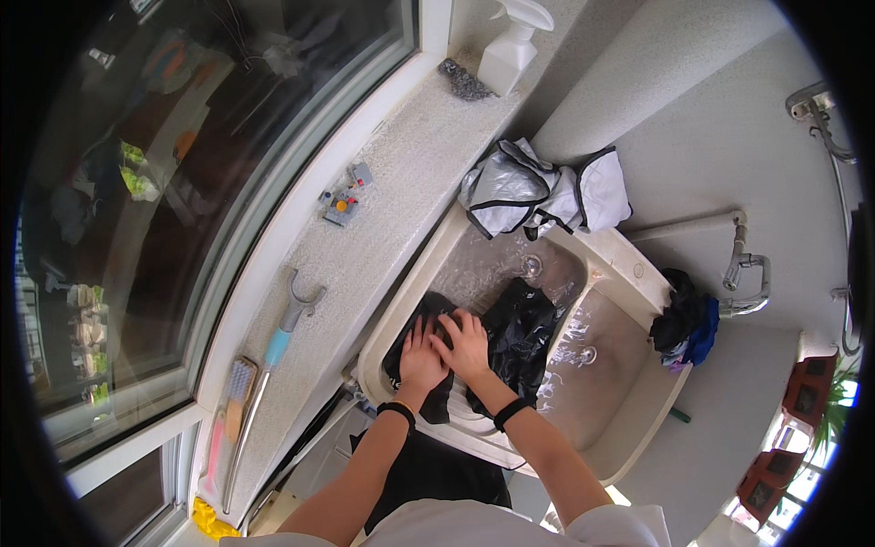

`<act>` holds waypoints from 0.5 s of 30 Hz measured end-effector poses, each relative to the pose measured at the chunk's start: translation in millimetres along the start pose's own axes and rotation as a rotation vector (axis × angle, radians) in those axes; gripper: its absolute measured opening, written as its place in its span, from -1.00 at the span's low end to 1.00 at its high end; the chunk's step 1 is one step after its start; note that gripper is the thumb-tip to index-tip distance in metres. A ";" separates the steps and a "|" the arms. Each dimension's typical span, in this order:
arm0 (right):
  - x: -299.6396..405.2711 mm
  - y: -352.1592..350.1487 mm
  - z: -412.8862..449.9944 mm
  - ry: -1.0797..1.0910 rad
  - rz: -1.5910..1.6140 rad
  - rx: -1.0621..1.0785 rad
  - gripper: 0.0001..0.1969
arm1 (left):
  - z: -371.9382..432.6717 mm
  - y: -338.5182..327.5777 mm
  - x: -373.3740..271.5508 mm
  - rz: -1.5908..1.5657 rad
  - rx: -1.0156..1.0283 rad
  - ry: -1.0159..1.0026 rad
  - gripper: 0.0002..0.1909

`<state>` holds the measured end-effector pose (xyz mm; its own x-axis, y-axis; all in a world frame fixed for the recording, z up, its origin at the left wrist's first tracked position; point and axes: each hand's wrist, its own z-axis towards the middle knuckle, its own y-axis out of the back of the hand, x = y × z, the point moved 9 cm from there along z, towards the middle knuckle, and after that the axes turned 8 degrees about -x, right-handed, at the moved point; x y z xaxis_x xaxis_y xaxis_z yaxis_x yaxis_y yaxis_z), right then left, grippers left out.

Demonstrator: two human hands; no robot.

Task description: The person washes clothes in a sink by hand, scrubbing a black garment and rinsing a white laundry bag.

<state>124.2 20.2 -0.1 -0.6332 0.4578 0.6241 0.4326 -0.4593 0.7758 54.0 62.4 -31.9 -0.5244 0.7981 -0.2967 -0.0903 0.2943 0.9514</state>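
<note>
My left hand (422, 359) lies palm down on a wet black cloth (437, 403) in the left basin of a beige laundry sink (381, 335). Its fingers are spread over the fabric. Beside it, my right hand (468, 347) rests on the same cloth, with its thumb by the left hand and its fingers slightly bent. Whatever lies under both palms is hidden. To the right, more wet black fabric (516, 335) is spread across the ribbed washboard (468, 403); whether it joins the first cloth is unclear. Shallow water surrounds the drain (531, 265) at the far end.
A second basin (601, 390) holds water. Silver-grey fabric (526, 184) drapes over the far rim, dark clothes (687, 325) over the right corner, near a wall tap (748, 280). The left ledge carries a spray bottle (509, 58), toy bricks (342, 205), a hooked pole (277, 345) and a brush (239, 396).
</note>
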 end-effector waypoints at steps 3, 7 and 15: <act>-3.9 0.5 13.2 0.063 -0.186 -0.089 -0.75 | 1.9 -15.8 -0.3 0.002 0.176 0.081 -0.24; -14.3 -4.3 35.4 0.066 -0.232 -0.198 -0.69 | 3.2 -4.5 -12.5 0.021 0.052 -0.010 -0.22; -97.7 -12.1 118.6 -0.341 -0.261 -0.006 -0.62 | 3.8 8.3 -7.8 0.021 -0.039 -0.011 -0.32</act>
<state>256.9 71.3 -59.4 -0.4723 0.7842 0.4025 0.2812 -0.2987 0.9120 60.6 60.7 -22.0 -0.5174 0.8096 -0.2772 -0.1120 0.2571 0.9599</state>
